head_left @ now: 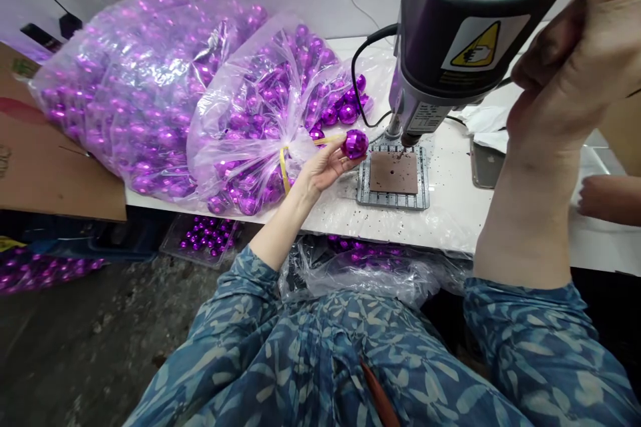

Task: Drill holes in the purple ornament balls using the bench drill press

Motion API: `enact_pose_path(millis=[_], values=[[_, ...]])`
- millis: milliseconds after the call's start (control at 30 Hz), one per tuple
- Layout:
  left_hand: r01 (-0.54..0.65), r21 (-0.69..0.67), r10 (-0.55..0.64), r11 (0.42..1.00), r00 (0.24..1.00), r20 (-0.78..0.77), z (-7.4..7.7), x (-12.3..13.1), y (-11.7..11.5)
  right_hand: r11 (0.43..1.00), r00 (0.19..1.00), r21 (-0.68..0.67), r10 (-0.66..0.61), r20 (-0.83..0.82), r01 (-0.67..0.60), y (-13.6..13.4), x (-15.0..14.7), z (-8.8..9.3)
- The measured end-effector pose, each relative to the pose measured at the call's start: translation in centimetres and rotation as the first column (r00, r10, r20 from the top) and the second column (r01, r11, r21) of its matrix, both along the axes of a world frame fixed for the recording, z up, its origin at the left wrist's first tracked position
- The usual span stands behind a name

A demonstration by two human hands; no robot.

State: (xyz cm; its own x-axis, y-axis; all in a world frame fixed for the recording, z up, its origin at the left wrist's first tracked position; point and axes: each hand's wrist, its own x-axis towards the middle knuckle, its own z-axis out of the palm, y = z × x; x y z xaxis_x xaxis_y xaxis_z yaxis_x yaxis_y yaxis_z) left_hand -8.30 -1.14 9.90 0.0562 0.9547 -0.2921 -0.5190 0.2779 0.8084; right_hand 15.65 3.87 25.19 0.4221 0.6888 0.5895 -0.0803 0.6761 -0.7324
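My left hand (328, 167) pinches a shiny purple faceted ball (355, 144) between thumb and fingers. The ball is just left of a brown board (393, 177), which has a small hole in it and lies on the slotted metal base (393, 200) of a drill press (481, 7). The drill press head hangs above the board, its chuck (410, 140) over the board's back edge. At the upper right my right hand (565, 47) is raised beside the head, with its fingers curled. What it grips is hidden from view.
Bulging clear bags (145, 80) of purple balls fill the table's left side; a tied bag (250, 113) lies nearest. Loose balls (348, 112) sit behind my left hand. A phone (485, 163) and a co-worker's hand (608, 200) are on the right. A plastic bin (200, 240) stands below.
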Motion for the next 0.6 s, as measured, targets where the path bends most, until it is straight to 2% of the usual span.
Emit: enact_pose_path(millis=[67,133,267,333,600], values=[[0.034,-0.016,-0.034,0.999,0.999,0.043,-0.7,0.8,-1.1,1.000,1.000,-0.002,-0.020,0.010,0.020,0.2,0.0,0.0],[0.037,0.001,-0.037,0.999,0.999,0.011,-1.9,1.7,-1.6,0.998,0.999,0.043,-0.041,0.017,0.040,0.5,0.1,-0.1],[-0.025,0.169,0.057,0.985,0.980,-0.189,-4.7,3.7,-1.3,0.991,0.998,0.133,0.009,0.055,-0.016,0.6,0.3,-0.5],[-0.019,0.256,0.092,0.966,0.956,-0.277,-5.7,4.5,-0.7,0.990,0.998,0.135,0.029,0.060,-0.037,0.2,0.3,-0.5],[0.194,0.358,-0.024,0.913,0.903,-0.430,-8.0,5.9,1.5,0.991,0.996,0.101,0.093,-0.009,-0.092,-1.1,-0.3,0.1]])
